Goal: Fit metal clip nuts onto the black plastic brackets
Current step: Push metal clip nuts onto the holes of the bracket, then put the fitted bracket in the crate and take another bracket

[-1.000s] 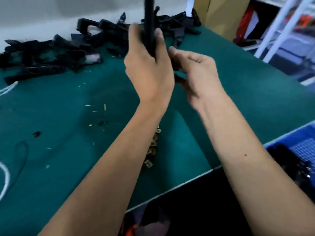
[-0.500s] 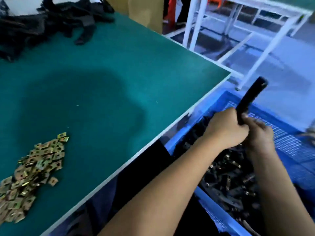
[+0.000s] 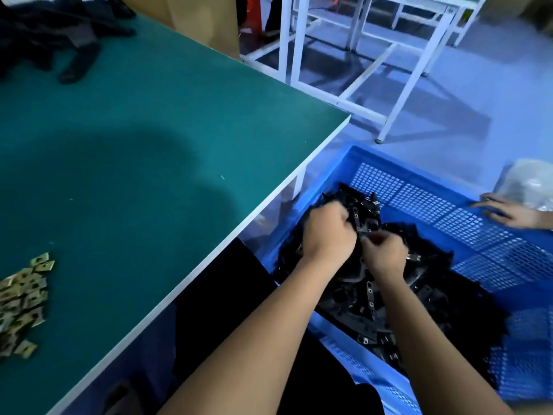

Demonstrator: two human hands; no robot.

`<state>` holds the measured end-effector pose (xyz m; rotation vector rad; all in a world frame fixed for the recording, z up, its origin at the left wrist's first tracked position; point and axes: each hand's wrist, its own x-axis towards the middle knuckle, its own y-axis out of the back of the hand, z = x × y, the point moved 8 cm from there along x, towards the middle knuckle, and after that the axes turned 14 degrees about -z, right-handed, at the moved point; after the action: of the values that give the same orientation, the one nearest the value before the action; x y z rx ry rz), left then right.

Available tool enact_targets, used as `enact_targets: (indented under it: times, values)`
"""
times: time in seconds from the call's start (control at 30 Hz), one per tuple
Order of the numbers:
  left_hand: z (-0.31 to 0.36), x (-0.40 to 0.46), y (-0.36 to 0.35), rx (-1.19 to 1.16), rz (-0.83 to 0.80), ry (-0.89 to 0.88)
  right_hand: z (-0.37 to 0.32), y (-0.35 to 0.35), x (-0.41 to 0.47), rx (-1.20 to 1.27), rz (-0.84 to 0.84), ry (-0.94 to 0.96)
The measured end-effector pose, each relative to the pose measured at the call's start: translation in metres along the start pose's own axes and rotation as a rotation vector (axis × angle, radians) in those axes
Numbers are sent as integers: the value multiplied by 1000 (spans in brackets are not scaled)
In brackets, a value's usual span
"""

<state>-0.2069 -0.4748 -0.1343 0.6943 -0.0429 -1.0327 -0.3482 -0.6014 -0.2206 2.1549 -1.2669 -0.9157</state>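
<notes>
Your left hand [image 3: 324, 235] and right hand [image 3: 384, 254] both grip a black plastic bracket [image 3: 363, 226] over the bracket-filled blue crate [image 3: 419, 187]. The clip nuts [image 3: 22, 301] lie well apart on the worktop [image 3: 149, 130].

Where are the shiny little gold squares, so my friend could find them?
Look at the big green table. Near its left edge, close to the person, lies a heap of metal clip nuts. They are small, flat and brassy, unlike the black plastic brackets piled at the far end.

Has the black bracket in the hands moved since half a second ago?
Yes. It stood up above the blue crate's far rim; now both hands, left hand and right hand, are down among the brackets in the crate.
</notes>
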Motion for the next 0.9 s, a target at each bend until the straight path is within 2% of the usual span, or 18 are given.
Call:
enact_targets:
  times: [0.17,0.23,0.3,0.37,0.5,0.63,0.8,0.9]
  values:
    - [75,-25,97,-137,330,-390,-153,48,-31,31,273,423]
    - [80,-42,147,-201,452,-455,-219,51,-55,79,327,616]
    - [67,-60,198,-226,565,-441,-279,32,-78,106,265,769]
    - [45,-76,243,-225,649,-379,-330,-1,-94,84,117,859]
    - [-30,-114,334,-147,829,-167,-416,-112,-128,-48,-300,963]
    - [-107,-145,408,-27,934,80,-483,-209,-159,-246,-534,1023]
    - [-185,-156,477,197,963,323,-566,-300,-185,-405,-596,1110]
    - [-219,-158,513,301,970,471,-617,-334,-202,-540,-444,1249]
